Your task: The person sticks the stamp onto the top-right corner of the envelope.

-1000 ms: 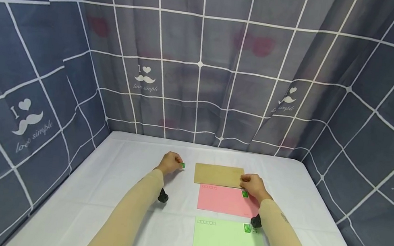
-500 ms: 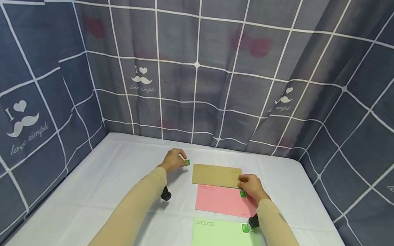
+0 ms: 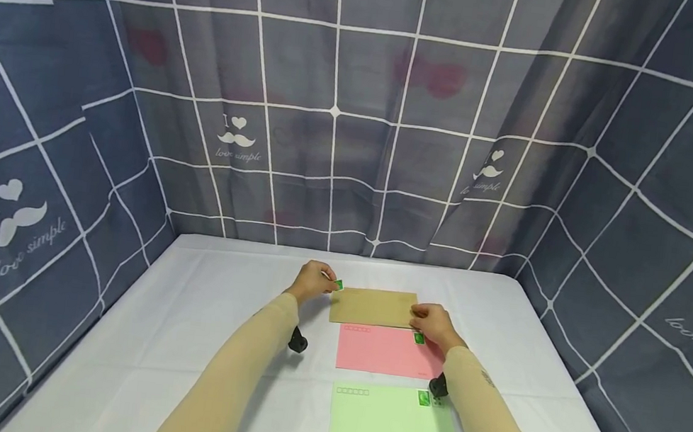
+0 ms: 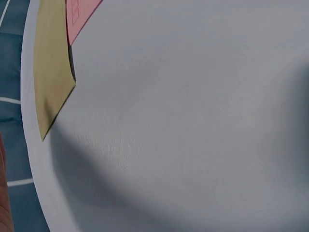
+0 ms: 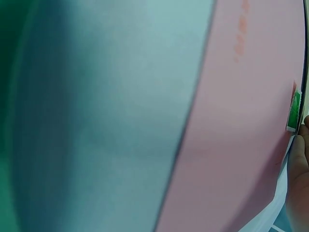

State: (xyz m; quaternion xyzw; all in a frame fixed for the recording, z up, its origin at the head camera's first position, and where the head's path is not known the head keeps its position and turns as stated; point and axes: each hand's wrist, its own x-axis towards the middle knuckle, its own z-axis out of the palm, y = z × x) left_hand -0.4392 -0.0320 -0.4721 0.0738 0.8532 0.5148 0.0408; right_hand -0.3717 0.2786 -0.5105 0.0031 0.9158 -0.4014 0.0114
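Note:
A small green stamp (image 3: 339,284) is pinched between the fingertips of my left hand (image 3: 312,280), just over the left end of a brown envelope (image 3: 371,307). At that envelope's right end, the fingers of my right hand (image 3: 435,323) lie on its edge; whether they pinch it is hard to tell. Below it lies a pink envelope (image 3: 376,351) with a green stamp (image 3: 419,338) at its top right corner, partly covered by the right hand and sleeve. In the right wrist view that stamp (image 5: 294,110) sits beside my right hand (image 5: 298,179).
Nearest to me lies a light green envelope (image 3: 387,424) with a green stamp (image 3: 424,398) at its upper right. All three envelopes lie in a column on a white-covered table (image 3: 235,289). Dark checked curtains (image 3: 361,146) stand around the back and sides.
My left hand has moved right with the stamp, from beside the brown envelope to its left end. The right hand stays at the envelope's right end. The whole head view has shifted slightly.

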